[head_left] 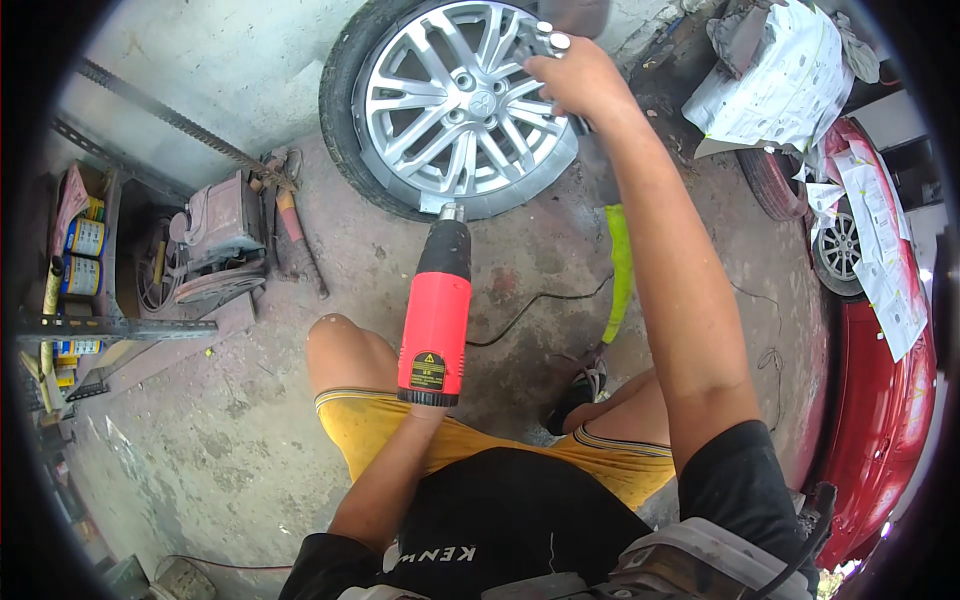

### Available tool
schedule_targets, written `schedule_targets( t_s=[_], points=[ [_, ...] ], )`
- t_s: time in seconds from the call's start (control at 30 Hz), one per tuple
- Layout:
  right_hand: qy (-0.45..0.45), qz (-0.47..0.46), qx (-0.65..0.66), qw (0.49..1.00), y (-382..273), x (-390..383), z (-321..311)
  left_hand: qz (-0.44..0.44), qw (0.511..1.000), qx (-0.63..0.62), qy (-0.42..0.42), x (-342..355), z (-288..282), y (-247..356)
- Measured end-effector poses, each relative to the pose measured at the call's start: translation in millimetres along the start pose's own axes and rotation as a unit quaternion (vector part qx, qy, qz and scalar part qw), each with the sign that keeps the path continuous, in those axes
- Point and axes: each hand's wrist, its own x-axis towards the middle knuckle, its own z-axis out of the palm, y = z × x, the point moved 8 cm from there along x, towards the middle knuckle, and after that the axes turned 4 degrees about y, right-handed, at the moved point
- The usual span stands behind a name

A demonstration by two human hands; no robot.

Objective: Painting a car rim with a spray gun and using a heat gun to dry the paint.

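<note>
My left hand [428,408], mostly hidden, holds a red and black heat gun [432,330], its metal nozzle aimed at the lower edge of a silver alloy wheel [478,105] leaning against the wall. Grey strips [518,195] cover the tire's lower right arc, with a small pale piece [432,205] beside the nozzle. My right hand [580,80] is closed at the wheel's upper right on a silver and dark object [550,42] that I cannot make out clearly. A fluorescent yellow-green strip [618,260] lies below that arm.
A shelf with cans [85,240] and dusty equipment [215,235] stand left, beside a long-handled tool [300,240]. A dark cord [535,300] crosses the floor. At right are paper sheets [760,80], a red car panel [870,400] and another wheel [840,250].
</note>
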Motion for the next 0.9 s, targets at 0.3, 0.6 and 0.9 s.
schedule_targets(
  t_s=[0.3,0.6,0.9],
  points=[
    [-0.032,0.11,0.229,0.967,106,-45,-66,0.07,0.991,-0.11,-0.016,-9,-5,4],
    [-0.115,0.057,0.345,0.93,145,-21,-42,0.034,0.996,0.033,-0.077,13,-6,76],
    [-0.113,0.056,0.37,0.92,191,9,-29,-0.091,0.993,-0.012,-0.075,6,2,57]
  ],
)
